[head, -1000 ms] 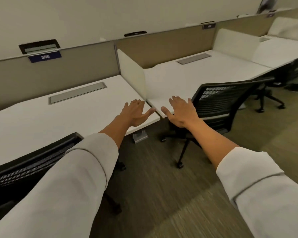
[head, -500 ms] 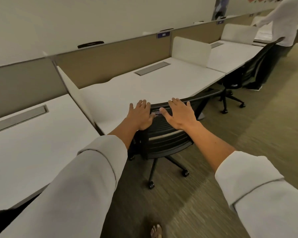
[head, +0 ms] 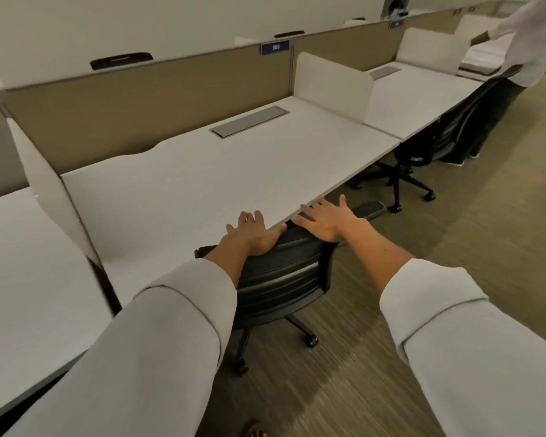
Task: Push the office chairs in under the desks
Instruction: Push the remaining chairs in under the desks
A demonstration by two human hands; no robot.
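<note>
The black mesh office chair (head: 284, 279) stands right at the front edge of the white bench (head: 202, 184), its backrest top about level with that edge and its seat mostly hidden underneath. Your left hand (head: 252, 234) lies flat over the top of the backrest, fingers (head: 249, 217) released and straight, reaching onto the bench. Your right hand (head: 325, 220) rests on the same top rail further right, fingers spread and released, grasping nothing. One armrest (head: 371, 208) pokes out beyond your right hand, close under the bench edge.

To finish this push well, keep both palms pressing evenly so the chair rolls straight rather than pivoting on its castors (head: 311, 340). Watch that armrest: it looks likely to catch the bench edge, so ease in slowly and stop once the backrest meets the edge.

Further along, another chair (head: 423, 146) sits partly under the next bench (head: 407, 99), beside a second person (head: 530, 42) in a white top.
</note>
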